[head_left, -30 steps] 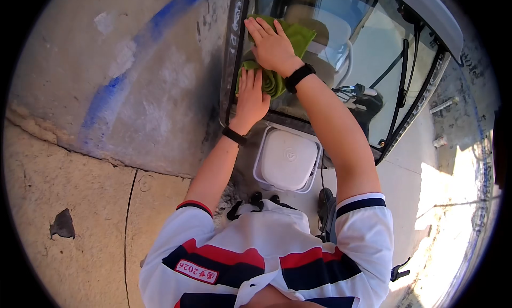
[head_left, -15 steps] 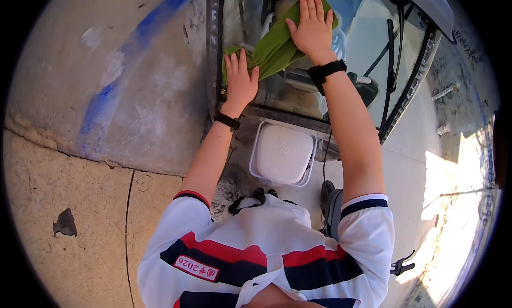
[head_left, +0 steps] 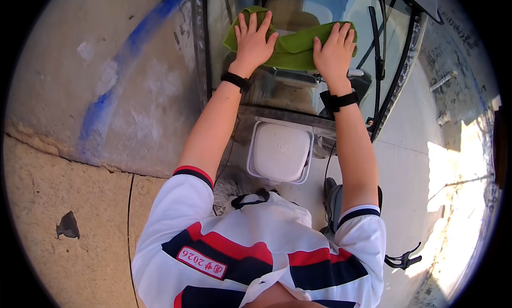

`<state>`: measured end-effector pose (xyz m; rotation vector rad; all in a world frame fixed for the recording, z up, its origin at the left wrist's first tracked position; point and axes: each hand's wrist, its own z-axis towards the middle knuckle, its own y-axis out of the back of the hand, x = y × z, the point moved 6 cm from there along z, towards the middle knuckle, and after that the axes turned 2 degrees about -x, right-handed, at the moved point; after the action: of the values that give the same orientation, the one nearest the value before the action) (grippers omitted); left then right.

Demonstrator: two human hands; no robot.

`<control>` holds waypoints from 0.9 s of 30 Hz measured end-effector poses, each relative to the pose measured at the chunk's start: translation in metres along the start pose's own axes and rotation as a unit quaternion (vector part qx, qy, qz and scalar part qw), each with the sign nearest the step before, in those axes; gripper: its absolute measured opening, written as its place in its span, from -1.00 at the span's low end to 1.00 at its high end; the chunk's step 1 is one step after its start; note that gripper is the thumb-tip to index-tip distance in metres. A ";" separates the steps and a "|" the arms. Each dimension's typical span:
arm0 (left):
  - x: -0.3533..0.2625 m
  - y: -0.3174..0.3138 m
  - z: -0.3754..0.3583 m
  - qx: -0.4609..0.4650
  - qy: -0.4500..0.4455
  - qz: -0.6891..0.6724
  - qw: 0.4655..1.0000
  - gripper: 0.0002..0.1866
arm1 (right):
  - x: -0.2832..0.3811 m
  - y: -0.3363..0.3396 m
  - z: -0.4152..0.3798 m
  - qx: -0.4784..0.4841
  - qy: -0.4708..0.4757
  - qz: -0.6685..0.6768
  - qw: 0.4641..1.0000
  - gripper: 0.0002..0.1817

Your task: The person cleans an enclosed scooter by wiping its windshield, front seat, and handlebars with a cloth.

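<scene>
A green cloth [head_left: 297, 49] is spread crosswise over a vehicle's glass windscreen [head_left: 314, 7], bunched in folds between my hands. On its left end, my left hand [head_left: 253, 48] lies flat with the fingers spread. My right hand [head_left: 334, 57] presses the right end, palm down and fingers stretched out. Both wrists wear black bands. Through the glass, parts of the vehicle's interior show, mixed with reflections. To the right of the cloth is a black wiper [head_left: 376, 47], apart from my right hand.
Below the windscreen stands a white lidded container [head_left: 281, 152], close in front of my body. A thin black cable [head_left: 328, 161] hangs beside it. A black lever-like handle [head_left: 404, 261] sits at lower right. The concrete at left carries a blue stripe [head_left: 144, 36].
My left hand has slid up the glass and slightly right. My right hand has come down and a little right. The cloth, slanted before, now lies nearly level.
</scene>
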<state>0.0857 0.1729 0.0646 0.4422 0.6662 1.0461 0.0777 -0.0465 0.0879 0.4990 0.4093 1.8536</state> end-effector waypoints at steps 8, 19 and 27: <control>0.022 0.004 0.007 -0.042 -0.005 0.019 0.999 -0.20 | 0.019 -0.015 0.016 -0.025 0.001 -0.012 1.000 -0.06; 0.050 -0.004 -0.076 0.034 0.087 0.068 0.993 -0.18 | 0.111 -0.051 0.009 0.051 0.183 -0.003 0.982 -0.20; 0.044 -0.013 -0.132 0.026 0.091 0.089 0.992 -0.26 | 0.149 -0.052 -0.033 0.164 0.274 0.022 0.947 -0.18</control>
<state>0.0175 0.2094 -0.0517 0.4610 0.8283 1.2499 0.0589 0.1096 0.0543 0.2005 1.1007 1.9625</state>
